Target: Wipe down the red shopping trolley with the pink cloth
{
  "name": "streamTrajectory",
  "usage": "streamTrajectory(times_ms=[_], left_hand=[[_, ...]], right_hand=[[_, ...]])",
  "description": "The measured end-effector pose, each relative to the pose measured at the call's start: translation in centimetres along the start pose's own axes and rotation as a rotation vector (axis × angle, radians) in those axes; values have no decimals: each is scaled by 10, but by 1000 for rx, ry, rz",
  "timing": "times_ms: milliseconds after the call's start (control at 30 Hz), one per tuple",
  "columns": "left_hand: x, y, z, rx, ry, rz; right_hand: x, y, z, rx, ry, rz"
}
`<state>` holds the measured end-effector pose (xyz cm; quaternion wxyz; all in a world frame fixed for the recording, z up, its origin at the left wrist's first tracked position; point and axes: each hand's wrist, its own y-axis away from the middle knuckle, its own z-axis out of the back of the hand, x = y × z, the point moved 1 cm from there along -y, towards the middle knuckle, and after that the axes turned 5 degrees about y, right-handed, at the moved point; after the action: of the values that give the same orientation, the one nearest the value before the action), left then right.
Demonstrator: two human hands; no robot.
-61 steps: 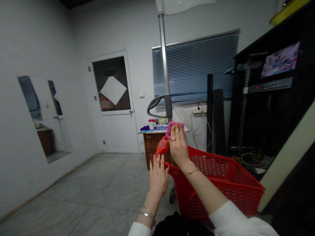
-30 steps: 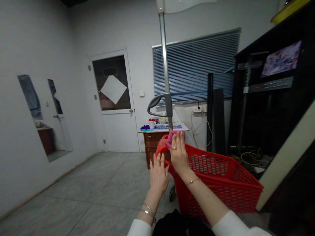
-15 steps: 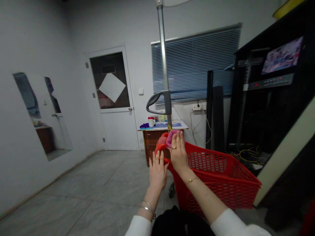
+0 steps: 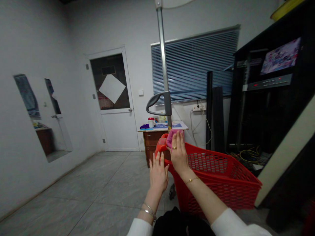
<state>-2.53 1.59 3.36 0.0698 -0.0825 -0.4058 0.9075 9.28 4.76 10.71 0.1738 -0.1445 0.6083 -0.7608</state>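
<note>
Lowered right hand [image 4: 178,154] presses pink cloth [image 4: 170,137] onto red basket [image 4: 221,183].

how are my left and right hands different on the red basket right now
The right hand is higher and holds a pink cloth against the top corner of the red basket; the left hand is lower, holds nothing, and lies flat against that corner's side. The right hand wears a ring and a thin gold wrist chain; the left wrist has silver bangles. Both show their backs, fingers pointing up.

Red cart [image 4: 216,183] on tiled floor [image 4: 98,190]
</note>
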Motion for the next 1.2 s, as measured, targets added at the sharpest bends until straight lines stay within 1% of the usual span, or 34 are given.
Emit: streamTrajectory(times_ms=[67, 100, 133, 167, 200, 300, 333, 367, 400, 433, 533, 567, 600, 633, 667, 767, 800, 833, 867, 900, 967, 1033, 1067, 1100, 1133, 1167, 1200], left_hand=[[0, 0, 1, -7, 5, -8], [0, 0, 1, -11, 8, -13], [0, 0, 0, -14, 12, -15], [0, 0, 0, -17, 16, -15], [0, 0, -1, -20, 20, -14], [1, 1, -2, -21, 22, -7], [1, 1, -1, -17, 19, -6], [1, 1, -1, -10, 16, -5], [1, 1, 0, -3, 13, -5], [1, 1, 0, 2, 13, -7], [1, 0, 0, -2, 23, -20], [2, 0, 0, -8, 28, -26], [2, 0, -1, -15, 33, -32], [2, 0, -2, -23, 36, -36], [3, -1, -3, -28, 39, -38], [3, -1, -4, -28, 34, -28], [3, -2, -4, -22, 28, -24], [3, -2, -4, -16, 20, -22], [3, -2, -3, -12, 14, -20], [2, -2, -2, -9, 10, -21], [2, -2, -1, -10, 14, -24], [2, -2, 0, -14, 26, -31], [2, -2, -1, -16, 31, -34], [2, -2, -1, -18, 33, -36], [2, -2, -2, -20, 33, -35], [2, -2, -3, -22, 32, -33], [2, -2, -3, -23, 29, -29]], right_hand=[[1, 39, -2, 30, 17, 7], [1, 47, -3, 38, 25, 11], [0, 45, -3, 41, 31, 16], [-1, 34, -3, 38, 34, 20], [-2, 16, -2, 29, 33, 24], [-5, -49, 2, 9, 24, 29], [-5, -61, 2, 5, 23, 27], [-5, -64, 2, 2, 25, 23], [-4, -56, 1, -1, 28, 20], [-3, -40, 1, -3, 34, 17], [1, 27, -3, 9, 58, 22], [1, 43, -5, 20, 66, 21], [0, 49, -6, 25, 72, 25], [0, 46, -6, 25, 77, 30], [-1, 33, -6, 21, 79, 35], [-4, -31, -2, 7, 71, 42], [-5, -49, -1, 3, 61, 43], [-6, -58, 0, 0, 51, 35], [-6, -59, 0, -6, 40, 23], [-5, -49, -1, -12, 31, 13], [-3, -8, -2, -13, 23, -5], [-2, 36, -4, 25, 33, -1], [-2, 50, -5, 42, 39, 0], [-2, 54, -6, 50, 45, 1], [-3, 48, -6, 47, 48, 2], [-4, 33, -5, 38, 48, 4], [-5, 11, -4, 21, 44, 8]])
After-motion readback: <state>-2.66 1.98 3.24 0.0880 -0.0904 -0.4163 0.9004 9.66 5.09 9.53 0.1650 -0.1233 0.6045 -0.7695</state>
